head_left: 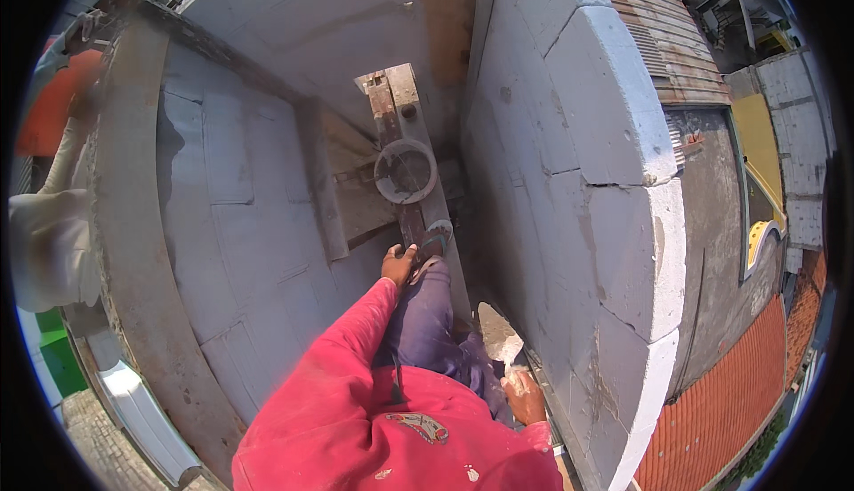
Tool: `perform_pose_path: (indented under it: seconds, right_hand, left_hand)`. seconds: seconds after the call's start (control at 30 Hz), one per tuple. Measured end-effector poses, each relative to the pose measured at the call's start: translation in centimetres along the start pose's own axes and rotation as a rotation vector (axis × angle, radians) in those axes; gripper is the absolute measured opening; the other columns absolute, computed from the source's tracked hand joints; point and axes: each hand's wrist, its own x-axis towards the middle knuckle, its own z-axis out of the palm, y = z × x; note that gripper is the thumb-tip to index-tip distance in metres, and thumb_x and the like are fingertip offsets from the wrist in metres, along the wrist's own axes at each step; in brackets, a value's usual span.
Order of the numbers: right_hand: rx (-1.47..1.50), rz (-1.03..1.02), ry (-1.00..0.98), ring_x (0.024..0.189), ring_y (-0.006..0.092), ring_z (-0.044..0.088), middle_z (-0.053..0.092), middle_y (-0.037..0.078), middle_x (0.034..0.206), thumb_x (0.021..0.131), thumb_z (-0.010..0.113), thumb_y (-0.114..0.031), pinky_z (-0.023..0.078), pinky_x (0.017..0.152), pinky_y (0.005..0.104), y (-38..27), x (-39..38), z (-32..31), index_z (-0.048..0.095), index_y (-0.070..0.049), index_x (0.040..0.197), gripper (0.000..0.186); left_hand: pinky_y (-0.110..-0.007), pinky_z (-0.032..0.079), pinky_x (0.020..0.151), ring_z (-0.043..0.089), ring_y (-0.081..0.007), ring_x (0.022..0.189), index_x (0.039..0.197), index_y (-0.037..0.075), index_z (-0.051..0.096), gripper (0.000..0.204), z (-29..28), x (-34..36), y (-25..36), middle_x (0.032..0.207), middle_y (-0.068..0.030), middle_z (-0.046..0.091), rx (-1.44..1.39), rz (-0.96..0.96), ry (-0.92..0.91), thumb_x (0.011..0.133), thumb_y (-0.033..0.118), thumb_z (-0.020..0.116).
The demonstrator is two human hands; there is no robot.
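**Trowel Position and Working Clearance Between Block Walls**

Head view. Clock directions are read from the picture centre.

Edges and clearance: A grey block wall (551, 153) runs from 1 to 5 o'clock; its pale top edge (665, 260) faces 3 o'clock. A second block wall (245, 197) stands at 9 o'clock, with a concrete beam (133, 162) along its outer side. Between the walls, a narrow plank (409, 91) extends toward 12 o'clock. A dark gap separates the plank from the right-side wall. A round container (433, 176) with a crusted grey rim rests on the plank toward 11 o'clock, just beyond the sandalled foot (434, 244).

Trowel: The trowel (498, 333) is at 5 o'clock, near the lower part of the right-side wall. Its blade points toward 11 o'clock. The blade is dull grey-brown; pale material coats the part nearest the handle.

Fingers: The right hand (524, 396), at 5 o'clock, is closed around the trowel handle. The left hand (398, 264), at 7 o'clock, is beside the foot, fingers bent and slightly spread; whether they grip the plank cannot be told.
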Motion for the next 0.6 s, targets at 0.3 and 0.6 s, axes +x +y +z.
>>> perform_pose_path:
  seconds: [0.3,0.6]
  right_hand:
    - [-0.103,0.233,-0.132,0.086,0.0362,0.072,0.071,0.018,0.092,0.091,0.073,-0.033,0.056,0.075,0.0429,-5.6,11.7,3.4,0.067,-0.004,0.113,0.037]
    - [-0.481,-0.087,-0.209,0.111,0.0445,0.063,0.064,0.026,0.126,0.103,0.058,-0.019,0.052,0.095,0.0504,-3.5,20.4,4.6,0.061,-0.002,0.133,0.035]
  left_hand:
    - [-0.043,0.040,0.117,0.050,-0.0405,0.139,0.159,-0.007,0.021,0.133,11.1,26.1,4.7,0.153,-0.0295,0.046,-0.085,-0.252,0.336,0.068,0.063,0.088]
    - [-0.052,0.034,0.119,0.050,-0.0459,0.137,0.157,-0.004,0.029,0.104,17.6,35.2,-2.2,0.153,-0.0290,0.046,-0.470,-0.661,0.662,0.087,0.063,0.067]
